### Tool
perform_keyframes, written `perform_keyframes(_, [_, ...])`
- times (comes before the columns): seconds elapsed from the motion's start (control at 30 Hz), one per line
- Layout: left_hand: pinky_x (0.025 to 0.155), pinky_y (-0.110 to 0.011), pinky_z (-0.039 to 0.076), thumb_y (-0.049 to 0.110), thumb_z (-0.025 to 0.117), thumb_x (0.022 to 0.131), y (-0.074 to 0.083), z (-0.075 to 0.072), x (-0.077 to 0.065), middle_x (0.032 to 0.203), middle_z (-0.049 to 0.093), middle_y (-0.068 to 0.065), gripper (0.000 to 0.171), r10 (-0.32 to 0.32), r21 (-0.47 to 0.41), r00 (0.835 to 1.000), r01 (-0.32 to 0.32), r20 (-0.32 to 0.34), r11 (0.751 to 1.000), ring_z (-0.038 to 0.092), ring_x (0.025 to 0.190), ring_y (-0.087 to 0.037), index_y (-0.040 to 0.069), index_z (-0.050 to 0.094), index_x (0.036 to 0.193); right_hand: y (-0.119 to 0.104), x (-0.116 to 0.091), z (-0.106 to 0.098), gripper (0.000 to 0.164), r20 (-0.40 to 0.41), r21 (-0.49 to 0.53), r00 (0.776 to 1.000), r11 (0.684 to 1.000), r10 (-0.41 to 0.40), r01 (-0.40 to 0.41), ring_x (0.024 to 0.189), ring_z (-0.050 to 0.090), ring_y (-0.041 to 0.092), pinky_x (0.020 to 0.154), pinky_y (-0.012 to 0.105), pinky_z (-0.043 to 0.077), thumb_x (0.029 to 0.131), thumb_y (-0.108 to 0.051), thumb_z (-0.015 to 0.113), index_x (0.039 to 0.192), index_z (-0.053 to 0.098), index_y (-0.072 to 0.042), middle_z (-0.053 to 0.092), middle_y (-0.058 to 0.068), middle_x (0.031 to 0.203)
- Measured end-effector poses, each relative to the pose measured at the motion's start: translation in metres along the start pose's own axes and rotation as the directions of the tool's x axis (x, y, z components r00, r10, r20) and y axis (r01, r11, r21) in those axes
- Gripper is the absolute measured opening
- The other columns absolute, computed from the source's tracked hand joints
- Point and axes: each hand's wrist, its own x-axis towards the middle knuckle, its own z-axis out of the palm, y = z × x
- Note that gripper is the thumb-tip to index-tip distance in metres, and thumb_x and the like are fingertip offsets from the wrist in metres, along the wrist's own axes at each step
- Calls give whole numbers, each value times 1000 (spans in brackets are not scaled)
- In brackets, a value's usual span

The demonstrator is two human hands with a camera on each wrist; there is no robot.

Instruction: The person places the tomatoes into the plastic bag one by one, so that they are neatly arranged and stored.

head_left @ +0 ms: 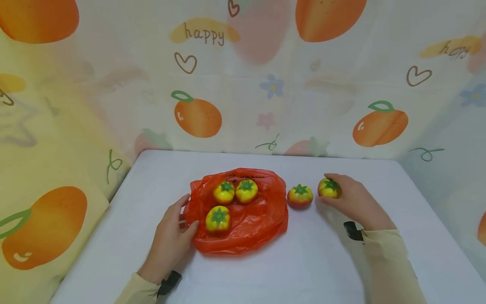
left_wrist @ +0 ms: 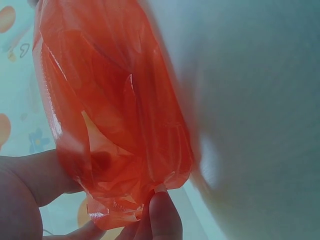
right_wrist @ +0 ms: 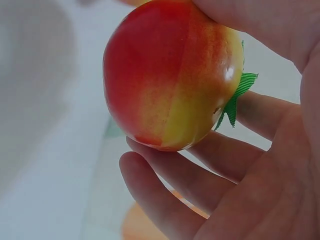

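Tomato (head_left: 327,190), between two and three o'clock from the bag (head_left: 254,228), is grasped by the right hand (head_left: 356,199); probably light, stiff, slippery, best held round its sides. The left hand (head_left: 171,236) pinches the bag's edge.

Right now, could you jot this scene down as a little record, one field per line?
Right hand: holds a red-and-yellow fruit
Left hand: holds the left edge of the red bag
On the bag: three similar fruits
Between bag and right hand: another fruit
Bag: crumpled, on the white table
Backdrop: printed with oranges, hearts, flowers
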Motion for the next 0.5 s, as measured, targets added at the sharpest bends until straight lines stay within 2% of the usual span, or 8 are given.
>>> perform_keyframes(0.27, [106,-50,62,16,76,100,-2,1,0,165,46,-12,85,4,-6,1000,-4,-8,1000,62,132,-31,19,29,171,-39,-10,-19,81,-41,3,995,996,-93,93,145,49,46,119,70,44,96,-42,82,162,47,-10,53,22,160])
perform_keyframes(0.5, [105,-49,63,15,77,100,-1,0,-1,165,46,-12,85,6,-5,1000,-6,-13,1000,63,131,-31,19,30,171,-84,-5,-28,80,-52,37,974,974,-220,222,143,55,39,118,65,48,94,-41,84,161,49,-13,58,13,157])
